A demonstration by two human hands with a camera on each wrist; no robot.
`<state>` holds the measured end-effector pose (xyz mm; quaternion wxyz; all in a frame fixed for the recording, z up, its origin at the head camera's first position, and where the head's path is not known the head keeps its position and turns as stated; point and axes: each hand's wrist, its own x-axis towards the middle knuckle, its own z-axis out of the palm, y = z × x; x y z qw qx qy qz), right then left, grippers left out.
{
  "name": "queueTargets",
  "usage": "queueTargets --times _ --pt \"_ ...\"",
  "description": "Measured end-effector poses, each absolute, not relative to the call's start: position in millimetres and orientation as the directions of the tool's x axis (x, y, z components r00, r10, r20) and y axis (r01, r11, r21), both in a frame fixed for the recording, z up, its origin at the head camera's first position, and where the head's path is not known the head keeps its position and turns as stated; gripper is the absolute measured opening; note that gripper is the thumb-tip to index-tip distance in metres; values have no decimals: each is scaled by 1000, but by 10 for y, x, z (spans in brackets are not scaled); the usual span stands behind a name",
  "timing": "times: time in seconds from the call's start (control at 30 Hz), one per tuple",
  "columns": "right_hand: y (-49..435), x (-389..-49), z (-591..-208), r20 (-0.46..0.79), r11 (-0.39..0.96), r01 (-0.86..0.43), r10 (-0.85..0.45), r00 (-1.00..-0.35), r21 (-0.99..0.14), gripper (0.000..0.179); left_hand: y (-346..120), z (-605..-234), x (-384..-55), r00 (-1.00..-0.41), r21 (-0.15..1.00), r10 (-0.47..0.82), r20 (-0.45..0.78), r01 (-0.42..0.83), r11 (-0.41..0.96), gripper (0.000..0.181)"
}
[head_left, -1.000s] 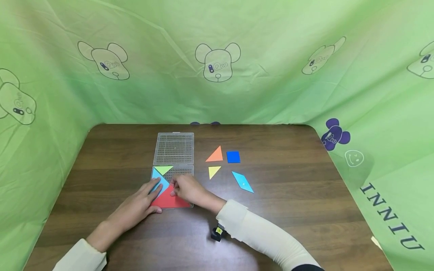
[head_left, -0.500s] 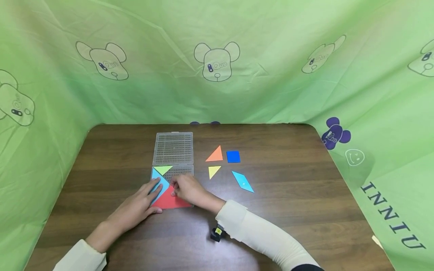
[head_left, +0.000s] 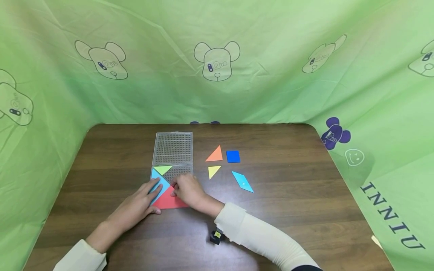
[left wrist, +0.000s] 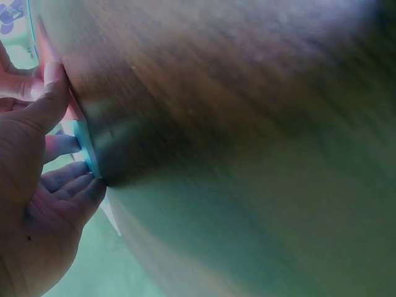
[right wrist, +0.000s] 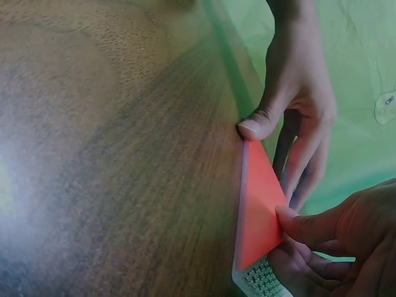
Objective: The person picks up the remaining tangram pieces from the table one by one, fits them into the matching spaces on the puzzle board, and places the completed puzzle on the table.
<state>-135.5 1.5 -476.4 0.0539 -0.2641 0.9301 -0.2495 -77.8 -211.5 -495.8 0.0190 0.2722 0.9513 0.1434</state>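
A clear plastic case lies open, with tangram pieces in its near half (head_left: 183,170): a green triangle (head_left: 163,169), a large blue triangle (head_left: 165,184) and a large red triangle (head_left: 167,201). My left hand (head_left: 133,207) rests its extended fingers on the blue triangle, with the thumb at the case's front edge. My right hand (head_left: 190,191) pinches the red triangle at its upper edge. In the right wrist view, the thumb (right wrist: 291,219) is on the red face and the other fingers curl at its edge. That hand covers the triangle's right corner in the head view.
The case's gridded lid (head_left: 173,148) lies flat behind. To the right are an orange triangle (head_left: 216,154), a blue square (head_left: 233,156), a yellow triangle (head_left: 213,171) and a light blue parallelogram (head_left: 242,181). Green cloth (head_left: 271,98) surrounds the wooden table (head_left: 288,210).
My right wrist has shifted slightly left and now covers the red triangle's right corner. The left hand keeps its place on the blue triangle, and the loose pieces stay where they were.
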Motion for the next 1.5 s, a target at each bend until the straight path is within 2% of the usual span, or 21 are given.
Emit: queueTargets --times 0.47,0.67,0.97,1.27,1.37,1.5 --pt "-15 -1326 -4861 83 745 -458 -482 -872 -484 7 -2120 -4986 -773 -834 246 544 88 547 800 80" --pt "-22 -1313 -4891 87 748 -453 -474 -876 -485 12 -2120 -4954 -783 -803 203 588 102 595 777 81" --pt "-20 -1310 -4869 84 764 -432 -449 -889 -479 12 -2096 -4937 -792 -803 293 594 48 580 761 82" --pt "-3 -1317 -4865 87 761 -428 -445 -891 -488 11 -2095 -4968 -804 -763 224 641 84 641 734 73" --pt "13 -1322 -4873 74 744 -421 -452 -889 -519 11 -2102 -4961 -811 -762 231 645 53 638 734 72" --pt "88 -1345 -4856 -8 682 -365 -477 -879 -634 10 -2105 -4955 -810 -766 257 642 27 626 736 70"
